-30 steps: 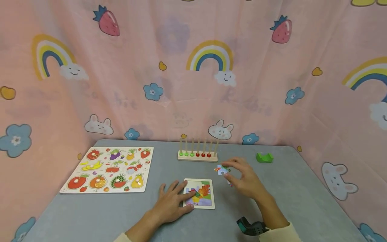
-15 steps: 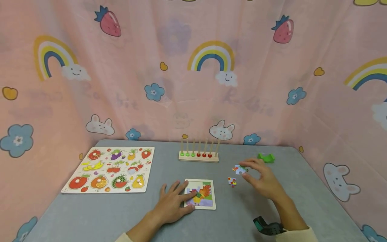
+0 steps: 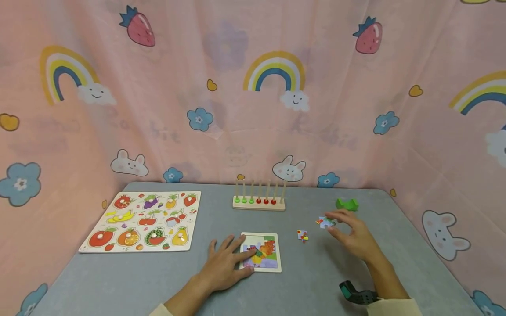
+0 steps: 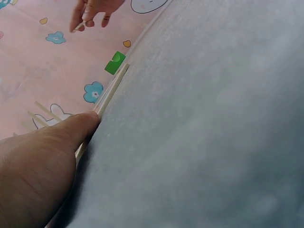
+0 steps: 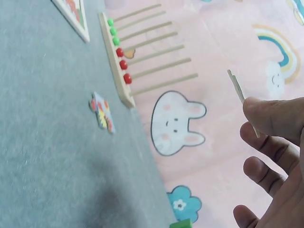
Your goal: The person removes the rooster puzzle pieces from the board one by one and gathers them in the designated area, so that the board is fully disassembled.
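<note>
Between thumb and fingers, my right hand (image 3: 352,235) pinches a light-blue jigsaw piece (image 3: 325,222) above the table; the right wrist view shows that piece (image 5: 237,87) edge-on. Another jigsaw piece (image 3: 302,235), with red and yellow print, lies on the table to the left of this hand. My left hand (image 3: 223,267) rests with spread fingers on the left side of a small framed puzzle (image 3: 270,264), covering part of its picture. From the left wrist, the thumb (image 4: 78,128) shows against the frame's edge (image 4: 114,88).
A fruit puzzle board (image 3: 164,221) lies at the left. Behind the framed puzzle stands a wooden peg rack (image 3: 258,205) with green and red beads. A green block (image 3: 347,204) sits at the back right. A pink patterned curtain (image 3: 253,131) hangs behind the grey table (image 3: 138,281).
My right hand has moved to the right with the pinched jigsaw piece, so the other piece on the table now shows fully. The left hand has stayed on the framed puzzle.
</note>
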`<state>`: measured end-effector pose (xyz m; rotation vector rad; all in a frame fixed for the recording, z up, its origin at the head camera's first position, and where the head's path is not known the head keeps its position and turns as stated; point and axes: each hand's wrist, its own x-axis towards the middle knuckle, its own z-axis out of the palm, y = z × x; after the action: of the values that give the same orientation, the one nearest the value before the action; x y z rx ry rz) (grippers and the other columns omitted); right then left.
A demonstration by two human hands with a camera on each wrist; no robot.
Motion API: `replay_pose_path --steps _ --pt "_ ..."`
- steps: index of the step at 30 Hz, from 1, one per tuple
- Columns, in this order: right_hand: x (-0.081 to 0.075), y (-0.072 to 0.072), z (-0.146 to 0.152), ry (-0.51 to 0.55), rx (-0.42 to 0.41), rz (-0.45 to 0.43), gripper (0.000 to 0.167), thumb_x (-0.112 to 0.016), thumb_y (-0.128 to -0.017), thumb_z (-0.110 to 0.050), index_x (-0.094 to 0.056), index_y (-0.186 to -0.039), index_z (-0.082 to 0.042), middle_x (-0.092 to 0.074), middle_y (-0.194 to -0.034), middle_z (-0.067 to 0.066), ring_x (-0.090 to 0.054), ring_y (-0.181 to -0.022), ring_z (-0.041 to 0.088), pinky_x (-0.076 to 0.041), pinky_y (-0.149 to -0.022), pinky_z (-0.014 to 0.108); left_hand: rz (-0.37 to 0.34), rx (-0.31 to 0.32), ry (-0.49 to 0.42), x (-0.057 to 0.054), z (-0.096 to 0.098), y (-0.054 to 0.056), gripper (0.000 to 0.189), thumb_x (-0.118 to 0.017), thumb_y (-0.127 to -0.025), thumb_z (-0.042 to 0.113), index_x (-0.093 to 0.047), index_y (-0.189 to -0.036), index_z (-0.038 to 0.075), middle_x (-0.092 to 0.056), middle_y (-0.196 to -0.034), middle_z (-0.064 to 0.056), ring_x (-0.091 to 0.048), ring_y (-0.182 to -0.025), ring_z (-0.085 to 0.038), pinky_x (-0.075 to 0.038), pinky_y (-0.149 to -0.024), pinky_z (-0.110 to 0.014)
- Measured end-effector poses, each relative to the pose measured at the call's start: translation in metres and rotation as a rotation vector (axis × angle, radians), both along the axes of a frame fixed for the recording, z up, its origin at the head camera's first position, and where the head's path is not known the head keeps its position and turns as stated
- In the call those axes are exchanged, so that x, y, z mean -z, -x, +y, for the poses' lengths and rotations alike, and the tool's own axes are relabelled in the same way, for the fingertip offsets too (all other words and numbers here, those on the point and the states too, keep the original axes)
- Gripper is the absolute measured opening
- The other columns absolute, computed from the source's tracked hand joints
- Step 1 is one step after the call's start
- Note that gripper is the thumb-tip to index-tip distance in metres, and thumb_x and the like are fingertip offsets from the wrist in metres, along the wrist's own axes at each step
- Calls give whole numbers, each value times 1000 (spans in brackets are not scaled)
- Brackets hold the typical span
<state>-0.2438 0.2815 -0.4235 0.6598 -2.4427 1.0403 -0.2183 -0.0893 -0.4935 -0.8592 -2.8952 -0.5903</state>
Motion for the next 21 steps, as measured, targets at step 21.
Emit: replay_pose_path --steps 21 --pt "44 17 17 -50 34 -79 33 -71 -81 8 -68 -112 2 -63 -108 7 -55 -98 27 -42 -79 49 -3 -5 4 -1 0 0 50 -54 -90 58 -56 -136 38 -36 -152 -2 -28 -137 -35 -10 -98 -71"
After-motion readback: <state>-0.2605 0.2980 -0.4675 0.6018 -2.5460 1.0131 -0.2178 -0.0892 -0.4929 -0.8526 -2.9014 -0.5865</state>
